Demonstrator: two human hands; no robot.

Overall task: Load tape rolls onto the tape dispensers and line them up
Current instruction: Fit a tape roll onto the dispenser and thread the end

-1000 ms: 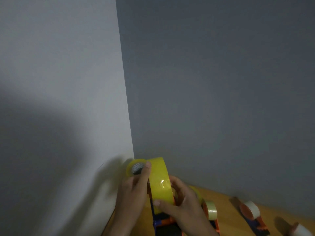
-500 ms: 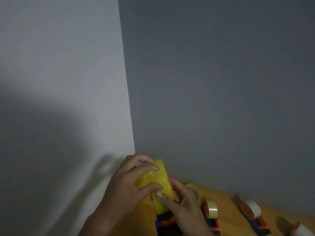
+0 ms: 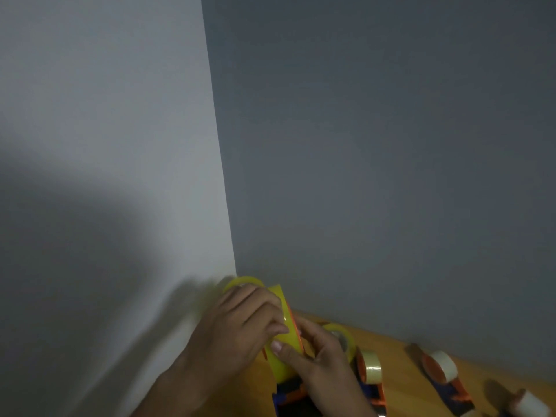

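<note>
We are seeing everything sitting low in the view, on the table (image 3: 400,356) where its far edge is meeting the wall (image 3: 376,161). Our left hand (image 3: 240,326) and right hand (image 3: 319,365) are closing from either side on a roll (image 3: 284,341) near the table's far left corner. Behind the left hand another roll (image 3: 243,281) is lying in that corner. Under the held roll a dispenser (image 3: 288,395) is showing. To its right, three more dispensers are lining up along the far edge: the second (image 3: 371,377), the third (image 3: 445,377), the fourth (image 3: 529,404).
</note>
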